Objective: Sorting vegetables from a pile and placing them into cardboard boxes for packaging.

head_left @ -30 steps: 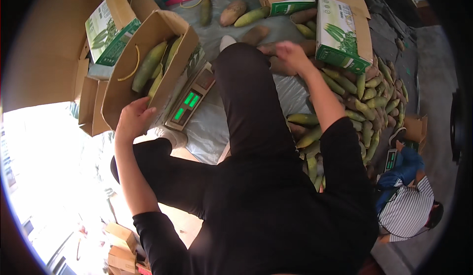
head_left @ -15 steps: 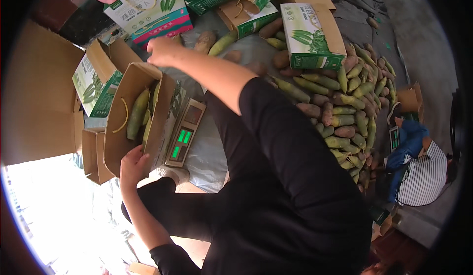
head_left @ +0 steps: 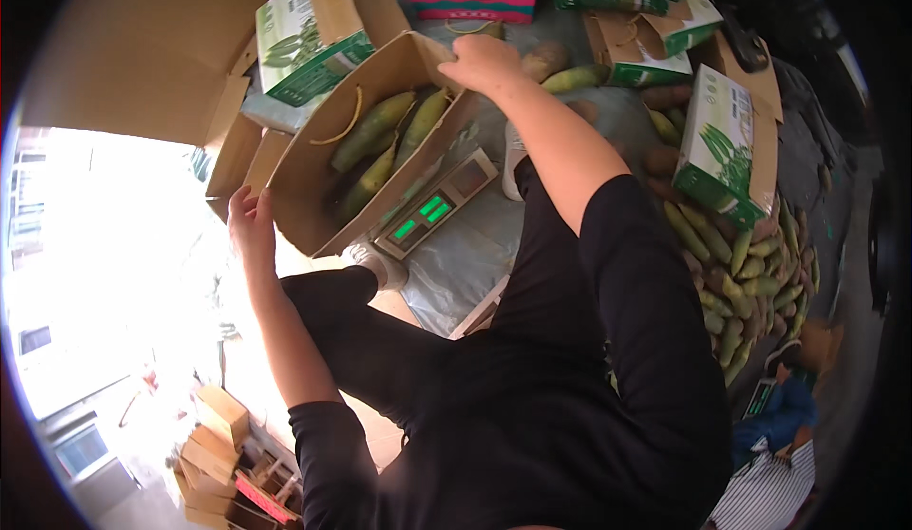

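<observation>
A brown-sided carton (head_left: 432,60) stands open at the top, tilted, with several long green radishes (head_left: 420,129) inside. My right hand (head_left: 483,63) is closed on its far right corner. At its near left corner, my left hand (head_left: 252,226) has curled fingers against the cardboard edge. A yellow cord handle (head_left: 347,122) loops along the carton's inner left wall. Right beside the carton lies a flat scale (head_left: 445,202) with lit green digits. Whether the carton rests partly on the scale is hidden.
White-and-green printed cartons (head_left: 309,41) stand beyond the carton, another (head_left: 722,150) at the right. A large heap of radishes (head_left: 755,283) covers the right side. A person in a striped top (head_left: 769,487) sits at the lower right. My shoe (head_left: 375,264) is near the scale.
My view has swung, so the scene sits further right. My left hand has moved from the near rim to the left corner; my right hand is now at the far right corner. More radishes show inside.
</observation>
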### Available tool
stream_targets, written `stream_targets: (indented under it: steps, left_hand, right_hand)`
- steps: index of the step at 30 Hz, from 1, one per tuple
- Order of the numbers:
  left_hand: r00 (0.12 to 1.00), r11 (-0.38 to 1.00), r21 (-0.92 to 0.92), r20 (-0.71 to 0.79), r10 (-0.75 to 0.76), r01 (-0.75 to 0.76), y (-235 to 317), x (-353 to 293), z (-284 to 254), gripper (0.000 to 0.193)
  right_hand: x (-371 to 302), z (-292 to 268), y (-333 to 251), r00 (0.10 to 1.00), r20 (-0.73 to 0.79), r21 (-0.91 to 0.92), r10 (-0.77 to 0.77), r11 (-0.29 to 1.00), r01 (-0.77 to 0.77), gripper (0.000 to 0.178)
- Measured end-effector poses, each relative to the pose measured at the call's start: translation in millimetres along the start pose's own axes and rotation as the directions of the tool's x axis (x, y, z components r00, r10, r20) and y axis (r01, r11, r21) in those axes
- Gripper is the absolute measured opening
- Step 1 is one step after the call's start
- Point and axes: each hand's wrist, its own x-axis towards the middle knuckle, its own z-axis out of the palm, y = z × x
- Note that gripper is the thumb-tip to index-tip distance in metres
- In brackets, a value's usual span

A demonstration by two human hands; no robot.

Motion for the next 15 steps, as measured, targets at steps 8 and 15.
stream_targets:
  steps: [8, 15]
  left_hand:
    - [0.812, 0.882, 0.416, 0.421, -0.403, 0.222, -26.3, 12.6, 7.2, 0.056]
    - [0.676, 0.887, 0.362, 0.579, -0.456, 0.288, -30.9, 2.6, 11.6, 0.039]
  right_hand:
    - [8.8, 5.8, 3.1, 0.996, 0.08, -0.144, 0.049, 0.989, -0.037, 0.026]
    - [13.9, 7.4, 4.0, 0.992, 0.122, -0.183, 0.024, 0.983, -0.002, 0.026]
